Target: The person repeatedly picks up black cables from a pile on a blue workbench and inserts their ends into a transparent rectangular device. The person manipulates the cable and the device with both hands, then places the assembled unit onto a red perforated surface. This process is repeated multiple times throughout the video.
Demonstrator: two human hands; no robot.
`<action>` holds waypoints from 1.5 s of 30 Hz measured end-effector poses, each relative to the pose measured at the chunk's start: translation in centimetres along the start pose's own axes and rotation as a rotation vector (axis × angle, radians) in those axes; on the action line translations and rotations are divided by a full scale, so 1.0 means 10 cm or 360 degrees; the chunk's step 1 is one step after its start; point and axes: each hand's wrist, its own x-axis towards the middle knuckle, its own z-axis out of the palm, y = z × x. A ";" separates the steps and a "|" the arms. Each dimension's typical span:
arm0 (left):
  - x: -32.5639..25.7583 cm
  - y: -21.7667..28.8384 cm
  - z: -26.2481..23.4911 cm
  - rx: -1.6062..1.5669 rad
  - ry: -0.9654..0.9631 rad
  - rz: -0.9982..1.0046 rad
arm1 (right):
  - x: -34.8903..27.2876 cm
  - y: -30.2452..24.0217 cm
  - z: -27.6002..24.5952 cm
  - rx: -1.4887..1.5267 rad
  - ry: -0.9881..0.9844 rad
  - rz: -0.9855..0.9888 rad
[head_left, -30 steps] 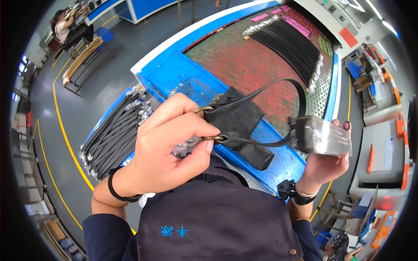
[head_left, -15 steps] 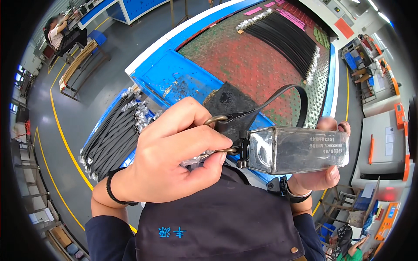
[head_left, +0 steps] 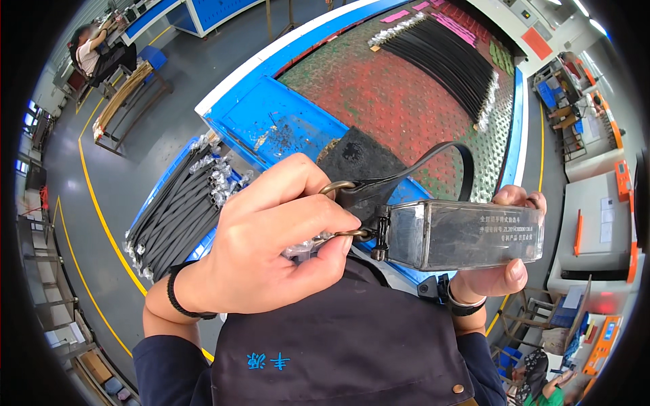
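My left hand point(head_left: 277, 237) is closed on the end of a black strap point(head_left: 467, 166), close to its brass-coloured metal clasp point(head_left: 338, 186). Clear film wraps part of the hardware under my fingers. The strap's free length curls up and over to the right. In my right hand point(head_left: 497, 277) is a clear plastic edge-paint box point(head_left: 460, 233) with dark contents, gripped between thumb below and fingers above. A small roller-like fitting point(head_left: 380, 233) on the box's left end is against or very near the strap at the clasp; I cannot tell whether they touch.
A blue bin point(head_left: 162, 196) at left holds many black straps with film-wrapped ends. Ahead, a blue-edged worktable point(head_left: 284, 122) carries a dark pad point(head_left: 359, 155) and a row of black straps point(head_left: 440, 64) on its studded surface. A person point(head_left: 95, 51) sits far left.
The strap's curled loop has dipped slightly and shifted a little left. The box has turned very slightly, and the fingers above it have shifted. My left hand keeps its grip.
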 end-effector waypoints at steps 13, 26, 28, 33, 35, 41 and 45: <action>-0.02 -0.03 -0.02 0.0010 0.0042 0.0030 | -0.04 -0.04 -0.11 0.0110 0.0137 -0.0018; -0.04 0.06 -0.03 0.0301 -0.0025 0.0312 | 0.03 -0.08 0.01 0.0193 -0.0081 0.0257; -0.05 0.05 -0.03 0.0319 -0.0041 0.0333 | 0.04 -0.06 0.00 0.0177 -0.0083 0.0244; -0.06 0.02 -0.03 0.0311 -0.0006 0.0368 | 0.02 -0.05 -0.09 0.0351 -0.0054 0.0264; -0.05 -0.01 -0.06 0.0333 -0.0020 0.0382 | 0.01 -0.02 -0.19 0.0566 -0.0039 0.0261; -0.01 -0.01 -0.08 0.0204 0.0009 0.0341 | 0.00 -0.10 -0.12 0.0705 0.0059 0.0090; -0.03 -0.04 -0.06 0.0205 0.0011 0.0337 | 0.00 -0.07 -0.13 0.0553 -0.0018 0.0148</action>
